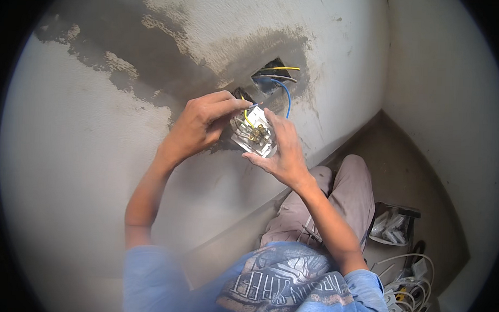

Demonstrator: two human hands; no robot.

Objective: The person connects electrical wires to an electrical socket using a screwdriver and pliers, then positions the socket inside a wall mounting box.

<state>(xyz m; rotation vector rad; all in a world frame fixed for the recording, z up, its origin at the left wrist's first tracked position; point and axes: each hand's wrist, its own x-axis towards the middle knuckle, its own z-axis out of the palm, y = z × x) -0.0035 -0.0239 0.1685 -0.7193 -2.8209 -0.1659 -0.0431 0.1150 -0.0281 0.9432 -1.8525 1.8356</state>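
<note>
Beside the wall (85, 150), just in front of the lower recess (240, 93), we grasp the white electrical fitting (254, 135) by opposite edges with the right hand (285, 149), its terminals exposed. With the left hand (207, 119), we pinch a blue wire (254, 105) at the fitting's upper edge; a yellow wire (246, 117) runs to the terminals.

One head-worn fisheye looks down from close by at wall (84, 167) and floor (419, 186).
</note>
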